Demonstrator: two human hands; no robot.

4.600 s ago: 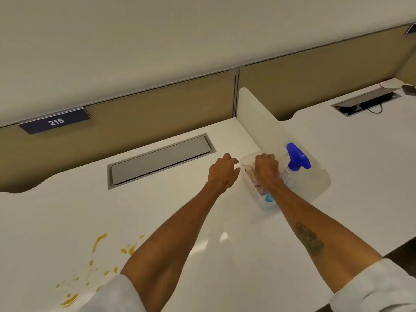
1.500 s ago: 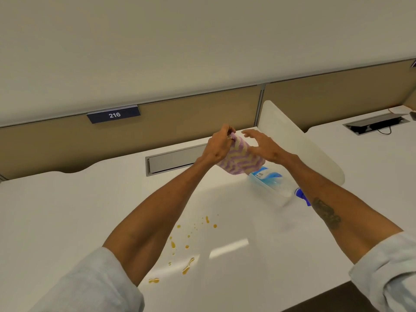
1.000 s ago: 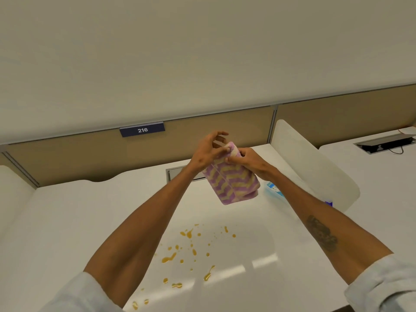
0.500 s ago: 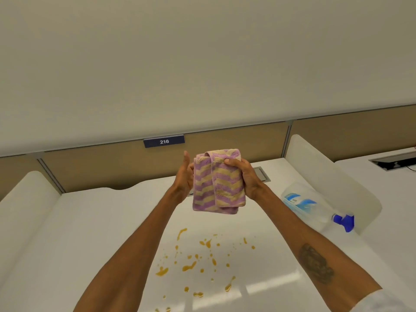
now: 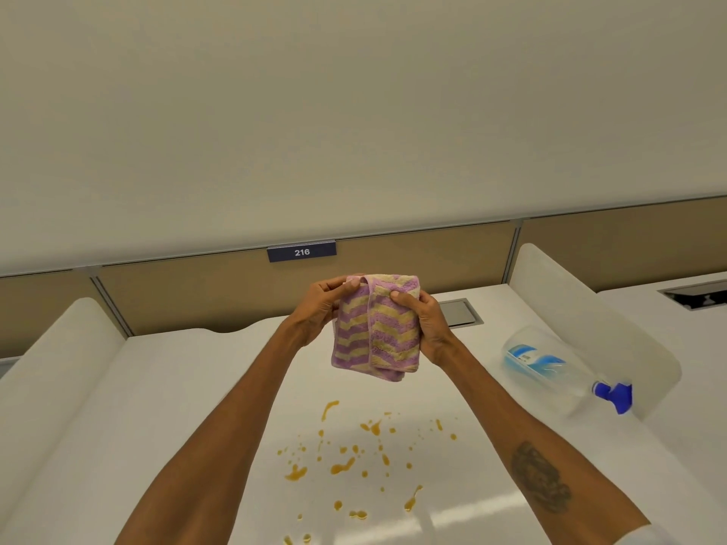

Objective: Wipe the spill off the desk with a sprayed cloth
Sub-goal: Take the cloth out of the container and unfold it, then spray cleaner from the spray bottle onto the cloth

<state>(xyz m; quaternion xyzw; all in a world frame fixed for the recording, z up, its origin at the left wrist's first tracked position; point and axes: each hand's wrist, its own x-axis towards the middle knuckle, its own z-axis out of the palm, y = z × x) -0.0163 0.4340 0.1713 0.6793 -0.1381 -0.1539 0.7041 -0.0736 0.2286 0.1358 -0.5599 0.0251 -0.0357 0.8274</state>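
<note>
Hands, left hand [image 5: 314, 308] and right hand [image 5: 427, 326], grasp the folded cloth [image 5: 375, 328] above the spill [image 5: 354, 462] on the desk [image 5: 196, 387]; wiping hasn't begun; next likely means freeing one hand for the spray bottle [image 5: 550, 367] lying at right.

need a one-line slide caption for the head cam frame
Both hands, left hand and right hand, hold a folded purple-and-yellow cloth above the orange spill; spray bottle lies sideways.

The dark blue plate [image 5: 301, 252] on the partition reads "216".
</note>
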